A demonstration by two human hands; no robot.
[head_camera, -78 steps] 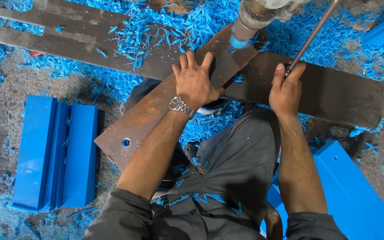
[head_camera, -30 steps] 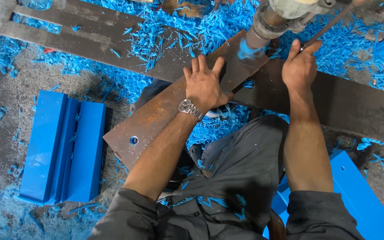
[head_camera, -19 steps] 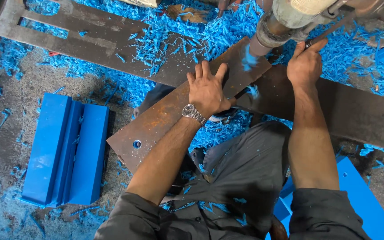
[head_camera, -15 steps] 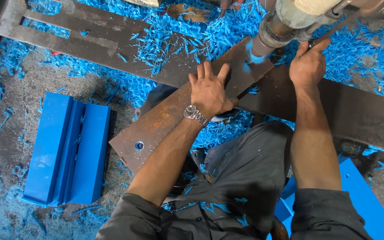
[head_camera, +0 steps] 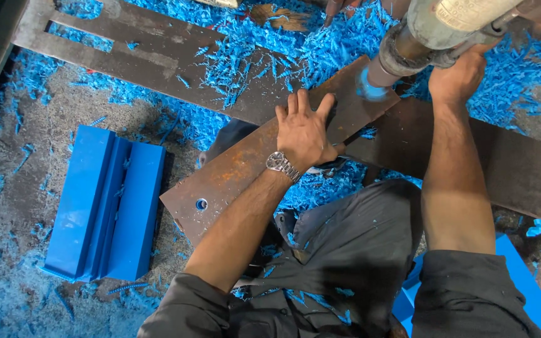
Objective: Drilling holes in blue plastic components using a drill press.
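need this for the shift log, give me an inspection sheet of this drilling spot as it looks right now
surface: rough grey floor, dusty and gritty.
job's things: rusty steel plate with one hole near its lower end; drill spindle down on its upper end, over a dark steel frame.
clutter: blue spiral shavings spread widely; blue grooved block lying to the side.
grippers: left hand flat on the plate, wearing a wristwatch; right hand up by the drill, what it grips is hidden.
cables: nothing seen.
surroundings: another blue block at lower right; another person's fingers at the top edge.
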